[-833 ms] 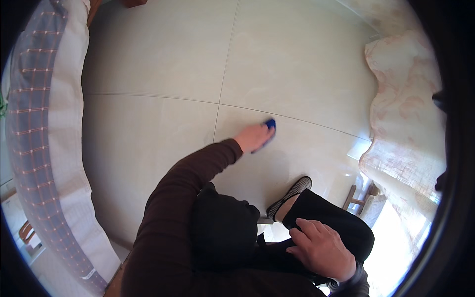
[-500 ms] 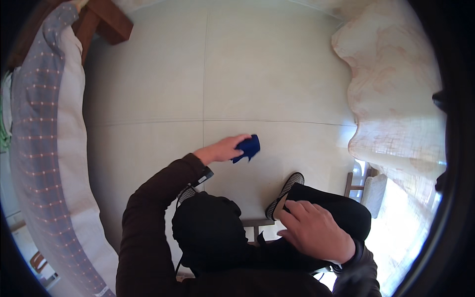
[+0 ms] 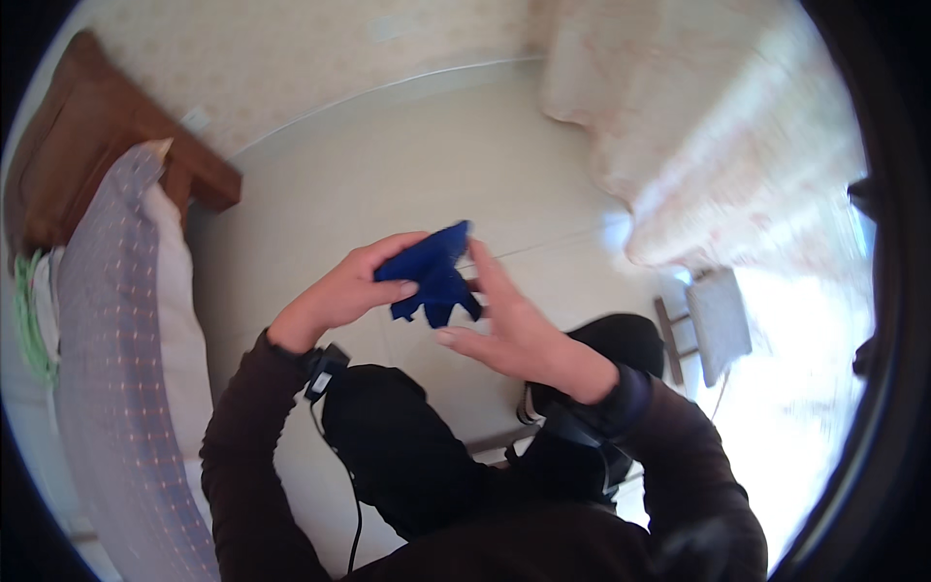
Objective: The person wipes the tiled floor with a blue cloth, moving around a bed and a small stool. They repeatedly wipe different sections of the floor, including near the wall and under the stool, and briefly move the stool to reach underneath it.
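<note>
1. Tiled floor, pale, seen from above; dark knees lowest in view.
2. Left hand pinches blue cloth, fingers closed on its left edge.
3. Right hand open, flat fingers touching cloth's right side.
4. Cloth hangs between hands, left nearer.
5. Bed left, curtain far right.

No packages, labels, signs or screens show in this view.
</note>
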Motion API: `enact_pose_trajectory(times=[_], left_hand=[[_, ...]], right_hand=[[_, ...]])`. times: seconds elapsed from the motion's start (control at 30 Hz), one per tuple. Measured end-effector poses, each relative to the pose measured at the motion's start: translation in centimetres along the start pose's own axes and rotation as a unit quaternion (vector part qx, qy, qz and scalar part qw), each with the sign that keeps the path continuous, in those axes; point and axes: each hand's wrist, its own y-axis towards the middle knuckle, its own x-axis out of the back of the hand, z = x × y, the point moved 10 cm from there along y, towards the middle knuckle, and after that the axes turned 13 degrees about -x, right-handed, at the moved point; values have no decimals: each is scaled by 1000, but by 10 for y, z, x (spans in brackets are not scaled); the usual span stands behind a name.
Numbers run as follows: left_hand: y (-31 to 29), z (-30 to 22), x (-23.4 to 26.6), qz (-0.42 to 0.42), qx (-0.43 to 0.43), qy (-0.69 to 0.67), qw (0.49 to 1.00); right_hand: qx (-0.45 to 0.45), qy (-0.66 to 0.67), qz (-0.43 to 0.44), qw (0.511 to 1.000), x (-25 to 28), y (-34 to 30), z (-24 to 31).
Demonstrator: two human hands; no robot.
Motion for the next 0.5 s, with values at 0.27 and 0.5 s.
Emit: enact_pose_trajectory(times=[0.27,0.5], left_hand=[[-12,-49,-68,-55,-21,196,979],[-76,-79,-63,-256,-23,149,955]], right_hand=[[28,124,-58,990,48,-13,14],[46,68,-136,987,156,-45,-2]])
